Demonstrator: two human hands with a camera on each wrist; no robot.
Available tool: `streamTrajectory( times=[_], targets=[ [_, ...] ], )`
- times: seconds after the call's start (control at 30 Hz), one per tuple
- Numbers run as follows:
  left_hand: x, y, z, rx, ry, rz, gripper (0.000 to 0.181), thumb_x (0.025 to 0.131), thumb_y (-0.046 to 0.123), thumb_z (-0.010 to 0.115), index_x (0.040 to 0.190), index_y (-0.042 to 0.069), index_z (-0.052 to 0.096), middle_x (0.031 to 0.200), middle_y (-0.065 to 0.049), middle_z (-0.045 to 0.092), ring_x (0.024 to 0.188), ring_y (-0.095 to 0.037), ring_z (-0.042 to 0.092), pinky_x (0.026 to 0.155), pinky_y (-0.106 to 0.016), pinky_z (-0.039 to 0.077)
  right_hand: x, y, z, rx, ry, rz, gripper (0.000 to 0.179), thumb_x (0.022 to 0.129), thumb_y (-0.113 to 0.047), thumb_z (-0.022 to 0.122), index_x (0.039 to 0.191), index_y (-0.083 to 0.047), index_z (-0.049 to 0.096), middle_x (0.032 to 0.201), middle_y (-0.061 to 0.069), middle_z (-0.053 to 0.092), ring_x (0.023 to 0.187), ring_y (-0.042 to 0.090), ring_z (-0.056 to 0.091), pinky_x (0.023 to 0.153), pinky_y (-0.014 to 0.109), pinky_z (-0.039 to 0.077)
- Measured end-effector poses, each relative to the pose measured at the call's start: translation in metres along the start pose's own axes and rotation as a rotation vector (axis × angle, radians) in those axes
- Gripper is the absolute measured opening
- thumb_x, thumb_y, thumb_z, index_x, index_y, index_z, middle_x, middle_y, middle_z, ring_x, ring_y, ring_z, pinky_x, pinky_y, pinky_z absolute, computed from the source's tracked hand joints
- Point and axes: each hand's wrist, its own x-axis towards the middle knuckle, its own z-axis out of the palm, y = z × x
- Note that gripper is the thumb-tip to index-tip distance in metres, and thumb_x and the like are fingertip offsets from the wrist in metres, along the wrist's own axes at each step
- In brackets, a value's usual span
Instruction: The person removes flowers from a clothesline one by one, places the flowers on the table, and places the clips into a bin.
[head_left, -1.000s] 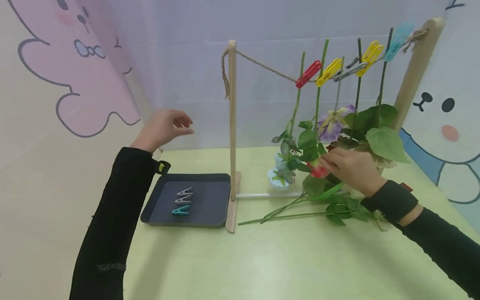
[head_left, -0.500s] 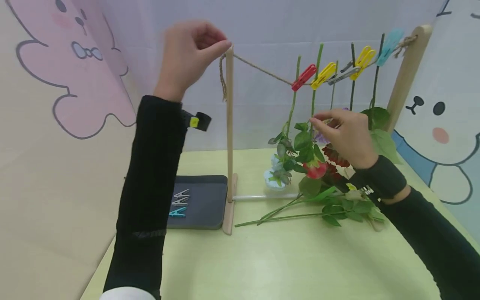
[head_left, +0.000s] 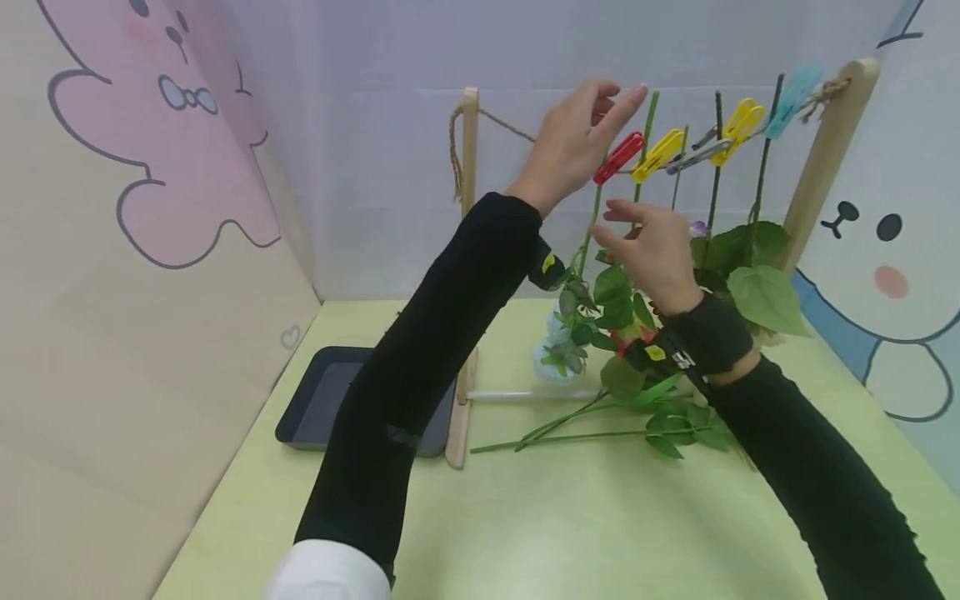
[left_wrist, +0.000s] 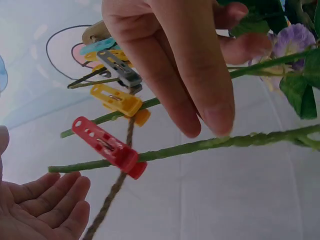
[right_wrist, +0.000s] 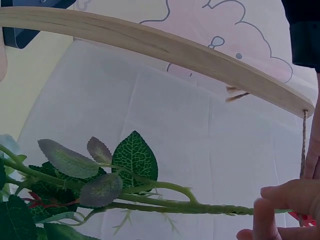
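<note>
My left hand (head_left: pixel 577 142) is raised at the rope, beside the top of a green flower stem that a red clothespin (head_left: pixel 619 158) holds there. Its fingers are apart and grip nothing; in the left wrist view the fingers (left_wrist: pixel 60 200) lie near the stem's cut end. Lower down, my right hand (head_left: pixel 652 250) has thumb and fingers spread close to that same stem (left_wrist: pixel 185 149); touching cannot be told. Pale blue flowers (head_left: pixel 555 358) hang head-down from it. Beside it a yellow clothespin (head_left: pixel 658 156) holds another stem.
Grey and yellow clothespins (head_left: pixel 741 129) and a light blue one (head_left: pixel 795 102) hold further flowers toward the right post (head_left: pixel 832 158). A dark tray (head_left: pixel 311 408) stands behind my left sleeve. Loose stems (head_left: pixel 555 443) lie on the table below the wooden left post (head_left: pixel 469 150).
My left hand has risen from above the tray and crossed right to the red clothespin. My right hand has lifted away from the red flower toward the stem under the red clothespin.
</note>
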Motion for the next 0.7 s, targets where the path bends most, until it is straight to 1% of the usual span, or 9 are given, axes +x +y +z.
streamTrajectory(
  times=[0.1, 0.17, 0.27, 0.37, 0.4, 0.5, 0.6, 0.63, 0.7],
  targets=[
    [0.007, -0.006, 0.007, -0.019, -0.054, -0.037, 0.05, 0.095, 0.041, 0.046, 0.137, 0.014, 0.039, 0.13, 0.0, 0.05, 0.116, -0.006, 0.047, 0.095, -0.011, 0.038, 0.0, 0.003, 0.004, -0.016, -0.044, 0.018, 0.039, 0.087, -0.016, 0.063, 0.123, -0.001, 0.058, 0.11, 0.02, 0.065, 0.048, -0.003, 0.05, 0.044, 0.014, 0.037],
    [0.011, -0.007, 0.009, -0.008, -0.091, -0.046, 0.05, 0.093, 0.042, 0.05, 0.134, 0.014, 0.042, 0.125, 0.0, 0.052, 0.111, -0.007, 0.049, 0.09, -0.011, 0.04, -0.001, 0.005, 0.007, -0.025, -0.067, 0.026, 0.039, 0.087, -0.016, 0.063, 0.124, -0.002, 0.058, 0.111, 0.02, 0.065, 0.049, -0.001, 0.051, 0.045, 0.016, 0.039],
    [0.013, -0.009, 0.012, 0.009, -0.126, -0.043, 0.048, 0.09, 0.041, 0.055, 0.13, 0.016, 0.046, 0.121, 0.001, 0.054, 0.107, -0.008, 0.051, 0.087, -0.011, 0.041, -0.002, 0.008, 0.013, -0.015, -0.073, 0.025, 0.037, 0.088, -0.015, 0.062, 0.123, -0.002, 0.059, 0.11, 0.02, 0.065, 0.048, -0.007, 0.048, 0.046, 0.015, 0.04],
    [0.024, -0.023, 0.019, -0.008, -0.119, -0.008, 0.043, 0.086, 0.041, 0.06, 0.122, 0.019, 0.052, 0.115, 0.003, 0.057, 0.102, -0.006, 0.053, 0.086, -0.012, 0.041, -0.003, 0.011, 0.018, 0.026, -0.054, 0.019, 0.034, 0.088, -0.014, 0.062, 0.119, -0.001, 0.061, 0.108, 0.021, 0.066, 0.046, -0.016, 0.043, 0.047, 0.012, 0.038],
    [0.026, -0.023, 0.021, -0.012, -0.117, -0.022, 0.041, 0.086, 0.039, 0.06, 0.121, 0.018, 0.053, 0.114, 0.002, 0.058, 0.103, -0.007, 0.054, 0.088, -0.015, 0.042, -0.003, 0.012, 0.02, 0.039, -0.041, 0.015, 0.032, 0.088, -0.014, 0.062, 0.117, 0.0, 0.062, 0.106, 0.021, 0.066, 0.046, -0.018, 0.042, 0.047, 0.012, 0.037],
    [0.064, -0.063, 0.04, -0.05, -0.122, 0.03, 0.045, 0.077, 0.051, 0.063, 0.115, 0.028, 0.055, 0.11, 0.01, 0.058, 0.099, 0.001, 0.053, 0.09, -0.014, 0.04, -0.003, 0.015, 0.025, 0.067, 0.003, 0.009, 0.027, 0.087, -0.012, 0.063, 0.111, 0.001, 0.065, 0.103, 0.021, 0.067, 0.046, -0.02, 0.041, 0.046, 0.01, 0.035],
    [0.101, -0.098, 0.059, -0.076, -0.146, 0.021, 0.054, 0.07, 0.055, 0.065, 0.118, 0.035, 0.051, 0.116, 0.017, 0.054, 0.106, 0.006, 0.048, 0.096, -0.014, 0.037, -0.003, 0.017, 0.029, 0.082, 0.037, -0.004, 0.024, 0.086, -0.012, 0.064, 0.106, 0.001, 0.067, 0.1, 0.021, 0.068, 0.048, -0.019, 0.041, 0.046, 0.01, 0.034],
    [0.116, -0.116, 0.066, -0.091, -0.147, 0.05, 0.058, 0.065, 0.059, 0.066, 0.116, 0.038, 0.05, 0.114, 0.019, 0.053, 0.104, 0.009, 0.047, 0.095, -0.013, 0.036, -0.002, 0.019, 0.03, 0.086, 0.043, -0.007, 0.024, 0.086, -0.012, 0.064, 0.105, 0.002, 0.067, 0.1, 0.021, 0.068, 0.048, -0.019, 0.041, 0.045, 0.01, 0.033],
    [0.119, -0.117, 0.066, -0.101, -0.156, 0.034, 0.059, 0.065, 0.057, 0.068, 0.117, 0.038, 0.049, 0.115, 0.019, 0.053, 0.104, 0.009, 0.047, 0.095, -0.013, 0.036, -0.002, 0.02, 0.032, 0.101, 0.057, -0.02, 0.023, 0.086, -0.012, 0.064, 0.103, 0.003, 0.068, 0.099, 0.021, 0.067, 0.048, -0.019, 0.041, 0.045, 0.01, 0.033]
  ],
)
